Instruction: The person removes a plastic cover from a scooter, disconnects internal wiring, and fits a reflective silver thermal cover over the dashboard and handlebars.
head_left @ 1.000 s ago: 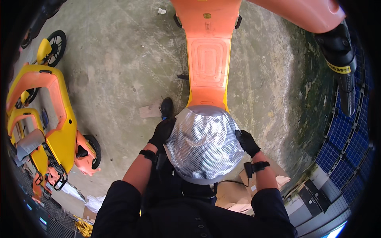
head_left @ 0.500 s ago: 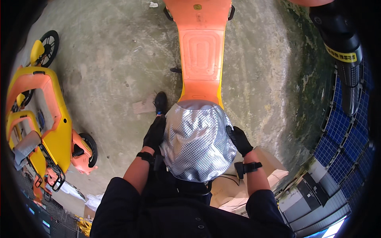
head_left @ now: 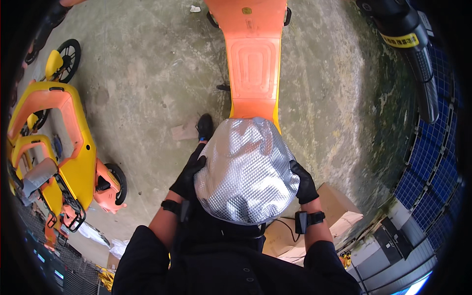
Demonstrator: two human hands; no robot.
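A silver, quilted reflective seat cover (head_left: 246,169) lies over the seat of an orange and yellow scooter (head_left: 253,69) in front of me. It bulges with folds and hides the seat beneath. My left hand (head_left: 189,177), in a black glove, is closed on the cover's left edge, thumb on top. My right hand (head_left: 304,182), also gloved in black, curls round the right edge, its fingers partly out of sight under the cover. Dark bands with small boxes sit on both wrists.
More yellow and orange scooters (head_left: 73,147) stand at the left. Cardboard boxes (head_left: 339,211) lie on the concrete floor (head_left: 152,93) beside my right forearm. A black handlebar grip (head_left: 425,93) juts in at the upper right, before stacked blue crates (head_left: 430,152). A shoe (head_left: 205,127) shows near my left hand.
The cover's far edge has moved forward over the grey seat strip that showed earlier. Both hands have shifted slightly nearer me along its sides, and the cover looks more spread.
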